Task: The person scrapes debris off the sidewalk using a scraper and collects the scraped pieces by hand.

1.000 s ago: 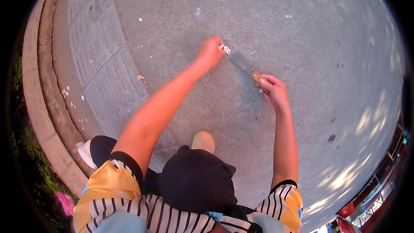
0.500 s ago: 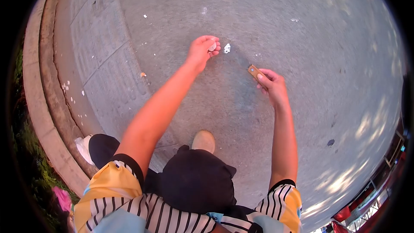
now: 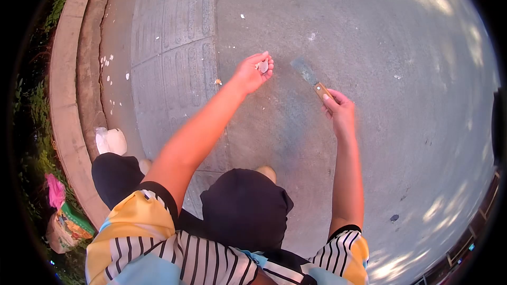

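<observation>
A: What is held?
B: The left hand (image 3: 256, 71), left of the scraper (image 3: 309, 75), curls around pale fragments (image 3: 263, 66); the right hand (image 3: 339, 108) grips the scraper's handle.
A: What changes?
B: The white cluster no longer lies on the pavement (image 3: 401, 137) left of the scraper; its pickup appears complete.

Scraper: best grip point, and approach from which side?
Probably the wooden handle of the scraper, from the person's near right side, as the right hand holds it. The thin, flat blade points forward and left, so that approach should keep fingers off its edge.
</observation>
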Available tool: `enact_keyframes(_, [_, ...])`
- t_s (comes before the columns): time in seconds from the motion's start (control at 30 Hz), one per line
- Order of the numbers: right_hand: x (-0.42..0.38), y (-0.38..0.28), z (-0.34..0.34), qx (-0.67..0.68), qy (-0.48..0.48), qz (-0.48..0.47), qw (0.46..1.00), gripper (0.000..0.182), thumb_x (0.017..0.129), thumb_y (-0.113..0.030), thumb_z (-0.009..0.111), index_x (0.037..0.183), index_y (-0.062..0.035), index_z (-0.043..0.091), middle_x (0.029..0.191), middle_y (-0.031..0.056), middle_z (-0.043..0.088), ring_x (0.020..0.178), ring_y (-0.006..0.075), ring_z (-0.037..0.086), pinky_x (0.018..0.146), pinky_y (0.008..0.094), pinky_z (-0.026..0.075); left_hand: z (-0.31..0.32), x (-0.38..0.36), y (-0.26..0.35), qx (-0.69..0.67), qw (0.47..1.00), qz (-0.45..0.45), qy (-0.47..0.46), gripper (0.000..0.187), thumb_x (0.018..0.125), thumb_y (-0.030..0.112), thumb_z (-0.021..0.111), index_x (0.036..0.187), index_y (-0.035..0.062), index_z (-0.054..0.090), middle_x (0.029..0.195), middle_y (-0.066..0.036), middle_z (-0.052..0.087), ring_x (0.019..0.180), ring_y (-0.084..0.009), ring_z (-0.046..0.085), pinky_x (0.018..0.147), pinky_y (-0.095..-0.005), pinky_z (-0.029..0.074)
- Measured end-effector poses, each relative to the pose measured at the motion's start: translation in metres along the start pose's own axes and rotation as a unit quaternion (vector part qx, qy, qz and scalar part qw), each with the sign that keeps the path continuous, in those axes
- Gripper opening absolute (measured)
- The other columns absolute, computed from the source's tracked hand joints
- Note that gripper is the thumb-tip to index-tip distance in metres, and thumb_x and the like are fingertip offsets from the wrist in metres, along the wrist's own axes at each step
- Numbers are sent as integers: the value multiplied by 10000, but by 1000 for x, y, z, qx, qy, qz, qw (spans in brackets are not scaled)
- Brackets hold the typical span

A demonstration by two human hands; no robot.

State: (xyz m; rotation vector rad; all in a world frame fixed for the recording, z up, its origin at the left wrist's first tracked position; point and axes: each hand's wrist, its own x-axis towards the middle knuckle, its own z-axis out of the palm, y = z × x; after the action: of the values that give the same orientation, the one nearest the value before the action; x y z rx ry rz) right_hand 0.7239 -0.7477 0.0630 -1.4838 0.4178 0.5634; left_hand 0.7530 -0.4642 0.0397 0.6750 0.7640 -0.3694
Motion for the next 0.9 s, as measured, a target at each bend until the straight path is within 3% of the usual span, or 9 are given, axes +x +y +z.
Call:
enact_keyframes(0.13, [75, 1, 65, 37, -67, 2, 997, 226, 855, -123, 625, 1034, 13, 644, 790, 50, 647, 597, 82, 556, 455, 209, 381, -44, -15, 59, 170, 980, 101, 28, 150, 827, 168, 680, 898, 82, 580, 753, 1, 558, 683, -113, 547, 606, -276, 468])
enact_keyframes(0.23, [113, -10, 111, 18, -53, -12, 998, 225, 851, -122, 626, 1028, 14, 645, 792, 62, 650, 584, 90, 557, 438, 223, 389, -59, -3, 100, 274, 949, 139, 79, 157, 801, 136, 695, 901, 79, 588, 712, 26, 525, 641, -93, 511, 568, -261, 440])
enact_keyframes(0.43, [149, -29, 155, -60, -22, -26, 998, 240, 845, -127, 630, 1034, 19, 642, 805, 71, 656, 589, 92, 568, 427, 230, 391, -39, 50, 128, 317, 926, 178, 97, 246, 806, 132, 682, 1028, 61, 601, 822, 16, 547, 728, -83, 500, 640, -252, 433])
enact_keyframes(0.53, [154, -32, 156, -50, -18, -12, 998, 242, 847, -129, 630, 1043, 12, 643, 792, 69, 653, 586, 90, 567, 431, 228, 391, -39, 72, 130, 321, 922, 181, 119, 284, 796, 137, 692, 1050, 45, 604, 824, 8, 557, 721, -87, 503, 633, -250, 438])
enact_keyframes(0.63, [150, -31, 156, -47, -17, -25, 998, 236, 850, -127, 626, 1043, 7, 646, 778, 64, 653, 581, 88, 566, 435, 223, 392, -46, 88, 128, 309, 926, 176, 129, 281, 765, 102, 707, 1012, 20, 601, 778, -14, 570, 638, -91, 510, 531, -246, 435])
enact_keyframes(0.9, [154, -37, 174, -89, -5, -36, 995, 229, 852, -122, 623, 1039, 8, 649, 780, 47, 650, 577, 80, 560, 434, 213, 382, -45, 98, 132, 385, 900, 176, 104, 295, 761, 109, 711, 1029, 42, 611, 775, -1, 572, 645, -84, 506, 540, -236, 410])
